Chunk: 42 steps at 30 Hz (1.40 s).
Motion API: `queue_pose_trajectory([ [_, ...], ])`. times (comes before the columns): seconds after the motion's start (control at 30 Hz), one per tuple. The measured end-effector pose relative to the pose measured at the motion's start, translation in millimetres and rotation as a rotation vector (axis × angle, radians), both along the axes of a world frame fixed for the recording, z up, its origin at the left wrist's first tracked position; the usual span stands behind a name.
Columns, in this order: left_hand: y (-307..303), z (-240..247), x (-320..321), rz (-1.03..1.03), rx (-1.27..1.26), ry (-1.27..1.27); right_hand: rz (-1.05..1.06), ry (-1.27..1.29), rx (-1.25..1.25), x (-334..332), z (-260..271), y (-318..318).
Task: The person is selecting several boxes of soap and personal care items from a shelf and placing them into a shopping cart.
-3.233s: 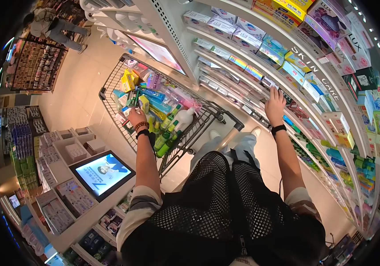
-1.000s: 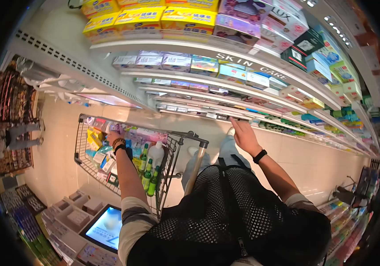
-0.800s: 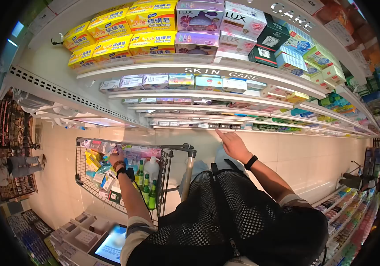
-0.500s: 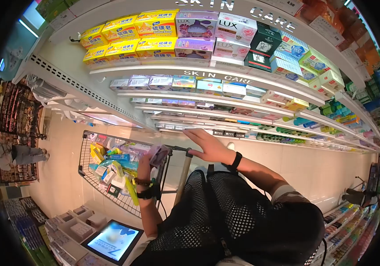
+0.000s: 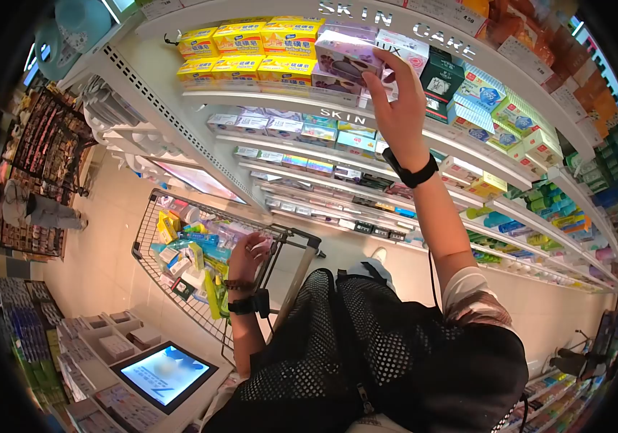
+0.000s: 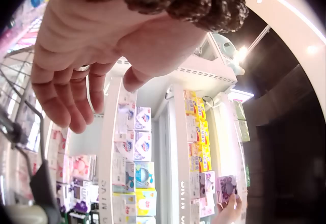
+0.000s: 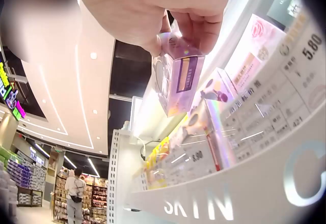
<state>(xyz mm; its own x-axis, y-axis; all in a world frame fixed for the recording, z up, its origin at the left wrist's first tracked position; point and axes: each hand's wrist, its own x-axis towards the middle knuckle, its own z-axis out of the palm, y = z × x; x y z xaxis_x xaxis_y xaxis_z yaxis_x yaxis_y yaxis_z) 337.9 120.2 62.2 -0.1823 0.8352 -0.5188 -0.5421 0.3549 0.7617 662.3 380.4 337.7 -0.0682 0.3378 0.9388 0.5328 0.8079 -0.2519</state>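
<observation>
At the upper shelf, my right hand [image 5: 401,101] pinches a purple soap box [image 5: 341,56] between thumb and fingers. The right wrist view shows this box tilted, above the shelf's front strip and close to another purple box [image 7: 214,127]. White-and-pink LUX boxes [image 5: 404,49] stand just right of it, and yellow sulfur soap boxes [image 5: 287,43] are stacked to its left. My left hand [image 5: 249,256] is raised over the near side of the shopping cart [image 5: 137,251], fingers loosely bent. Nothing is in its grasp in the left wrist view.
Mixed goods fill the cart, including a yellow box [image 5: 167,226]. Lower shelves carry rows of boxes [image 5: 283,128]. A display screen [image 5: 167,375] stands at lower left. Another person [image 5: 31,206] stands farther off on the left.
The left hand drew a purple box out of the cart and now holds nothing. From near the cart handle, the right hand has risen to the upper shelf, now with a purple soap box.
</observation>
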Motion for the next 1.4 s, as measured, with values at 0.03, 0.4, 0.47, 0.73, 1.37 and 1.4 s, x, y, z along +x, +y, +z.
queue_pose_trajectory([
  [0.03, -11, -5, -4, 0.039, -0.039, 0.062, -0.092, -0.122, 0.152, -2, -4, 8],
  [0.4, -90, -65, -150, 0.459, -0.180, 0.265, -0.330, -0.211, 0.112, -21, -16, -3],
  [0.47, -94, -91, -177, 0.564, -0.330, 0.355, -0.323, -0.244, 0.144, -19, -23, 1],
  [0.73, -22, -172, -270, 0.365, -0.572, 1.491, -0.335, -0.295, -0.093, 2, -109, -81],
  [1.37, 78, -139, -308, 0.499, -0.267, 1.167, -0.050, -0.442, -0.646, -15, -162, -83],
  [1.4, 70, -115, -271, 0.319, -0.233, 1.118, 0.054, -0.444, -0.650, -33, -155, -87],
])
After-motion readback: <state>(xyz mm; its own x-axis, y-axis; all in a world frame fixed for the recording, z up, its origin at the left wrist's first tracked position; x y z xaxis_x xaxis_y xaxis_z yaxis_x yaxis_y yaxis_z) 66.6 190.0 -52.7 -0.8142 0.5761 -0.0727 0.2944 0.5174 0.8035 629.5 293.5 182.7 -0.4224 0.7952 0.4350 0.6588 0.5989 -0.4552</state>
